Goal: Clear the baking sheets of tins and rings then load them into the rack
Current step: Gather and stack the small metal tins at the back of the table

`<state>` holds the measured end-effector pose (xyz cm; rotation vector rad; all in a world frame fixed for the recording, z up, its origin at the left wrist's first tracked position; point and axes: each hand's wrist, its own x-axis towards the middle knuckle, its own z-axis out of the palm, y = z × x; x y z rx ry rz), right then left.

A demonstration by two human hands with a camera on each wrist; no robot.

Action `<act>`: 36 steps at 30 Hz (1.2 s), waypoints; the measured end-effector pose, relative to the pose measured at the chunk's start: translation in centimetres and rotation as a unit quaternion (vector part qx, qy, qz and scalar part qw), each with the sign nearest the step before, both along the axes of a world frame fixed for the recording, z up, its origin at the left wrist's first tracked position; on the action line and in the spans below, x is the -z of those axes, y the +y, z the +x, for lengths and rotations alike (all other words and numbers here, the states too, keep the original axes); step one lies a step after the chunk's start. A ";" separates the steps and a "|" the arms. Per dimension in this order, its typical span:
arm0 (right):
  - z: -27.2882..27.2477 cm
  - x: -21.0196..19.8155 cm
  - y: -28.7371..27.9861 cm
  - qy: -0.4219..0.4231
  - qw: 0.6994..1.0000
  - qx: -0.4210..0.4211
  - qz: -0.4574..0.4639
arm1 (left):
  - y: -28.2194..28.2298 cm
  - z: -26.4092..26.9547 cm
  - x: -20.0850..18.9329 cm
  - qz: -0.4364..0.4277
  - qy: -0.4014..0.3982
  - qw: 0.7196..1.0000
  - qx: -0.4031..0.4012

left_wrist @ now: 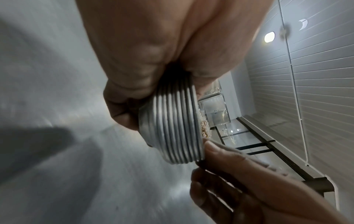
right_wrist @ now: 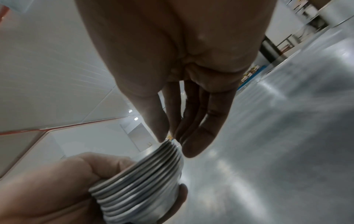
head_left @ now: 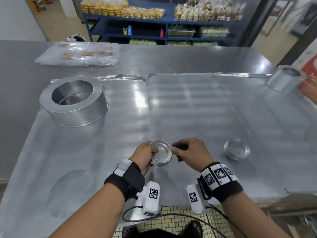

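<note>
While both hands point(head_left: 171, 152) hold stacked tins point(head_left: 160, 156), steel table point(head_left: 188, 59) fronts blue shelves point(head_left: 154, 30)

I'm looking into a commercial bakery's work and packing room. A wide steel table point(head_left: 171, 57) carries baking sheets point(head_left: 205, 103) and metal rings point(head_left: 73, 100), and blue shelving point(head_left: 164, 24) behind holds rows of bagged baked goods point(head_left: 120, 9).

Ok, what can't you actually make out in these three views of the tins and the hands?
- Rack: in no view.
- Tin at the head view's right edge: cut off by the frame.
- Stack of tins: the left hand covers its near side; the exact count stays unclear.
- Right hand: fingertips reach the top rim, but whether its grip has closed is unclear.
- Shelf packets: blurred.
</note>
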<state>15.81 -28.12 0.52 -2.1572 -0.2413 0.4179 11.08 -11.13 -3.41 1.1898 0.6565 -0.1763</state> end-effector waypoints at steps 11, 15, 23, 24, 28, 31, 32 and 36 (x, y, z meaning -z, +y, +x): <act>3.9 -0.1 -14.0 -0.058 0.988 0.104 -0.095 | -10.1 3.2 0.2 0.010 0.025 0.999 -0.037; 5.9 0.7 -18.3 -0.091 0.981 0.123 -0.120 | -13.2 4.3 0.4 0.017 0.022 0.999 -0.021; 9.3 3.8 -22.9 -0.034 0.981 0.101 -0.161 | -17.8 6.0 0.4 0.065 0.022 0.998 -0.004; 9.5 4.0 -23.1 -0.018 0.984 0.101 -0.149 | -18.2 6.2 0.4 0.072 0.025 0.997 -0.005; 10.8 6.5 -24.0 0.048 0.991 0.096 -0.075 | -19.1 6.6 0.7 0.093 0.039 0.995 -0.013; 10.6 6.0 -23.8 0.083 0.990 0.111 -0.016 | -19.2 6.8 0.7 0.105 0.052 0.993 -0.009; 10.6 5.6 -23.7 0.102 0.987 0.126 0.001 | -19.2 6.9 0.6 0.106 0.054 0.993 -0.007; 10.9 5.6 -23.6 0.142 0.978 0.147 0.044 | -19.0 7.5 0.3 0.110 0.054 0.992 -0.004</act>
